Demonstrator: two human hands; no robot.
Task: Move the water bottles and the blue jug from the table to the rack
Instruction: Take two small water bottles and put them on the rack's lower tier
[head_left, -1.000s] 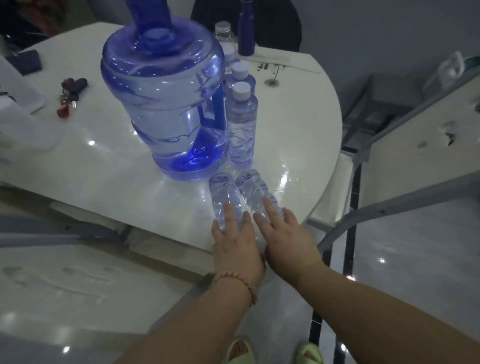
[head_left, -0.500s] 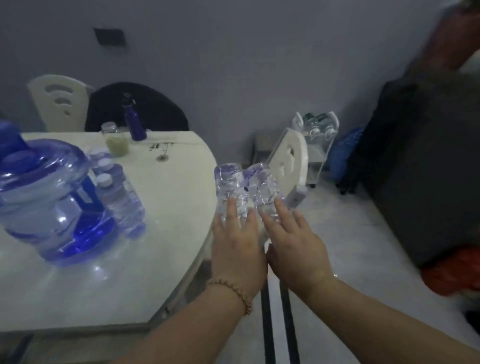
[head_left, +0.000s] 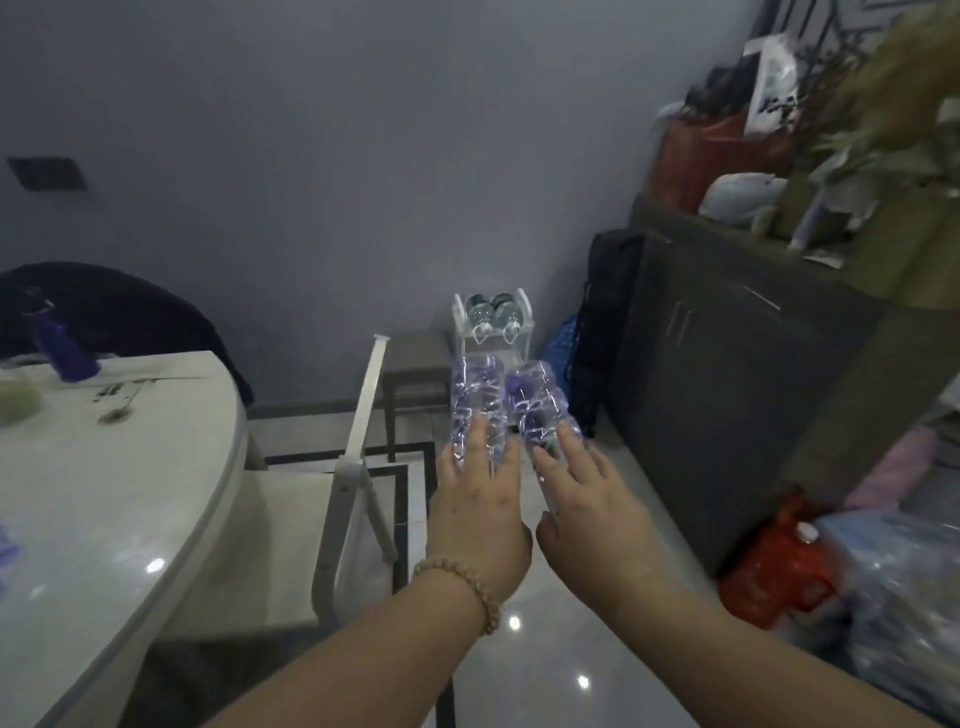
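Note:
My left hand (head_left: 478, 499), with a bead bracelet on the wrist, grips one clear water bottle (head_left: 475, 392) lying lengthwise, base pointing away. Beside it my right hand (head_left: 587, 493) grips a second clear water bottle (head_left: 535, 397) the same way. Both bottles are in the air over the floor, right of the table (head_left: 119, 499). Straight beyond them a small white rack (head_left: 491, 332) stands against the wall with two bottles (head_left: 493, 306) lying on its top tier. The blue jug is out of view.
A white chair (head_left: 353, 467) stands between the table and my hands. A dark cabinet (head_left: 727, 384) lines the right side, with a black bag (head_left: 605, 322) beside it and red and clear plastic bags (head_left: 789, 566) on the floor. A blue flask (head_left: 65, 343) stands on the table.
Both hands lifted the two bottles off the table edge and carried them rightward over the floor. The view swung from the table and jug toward the rack.

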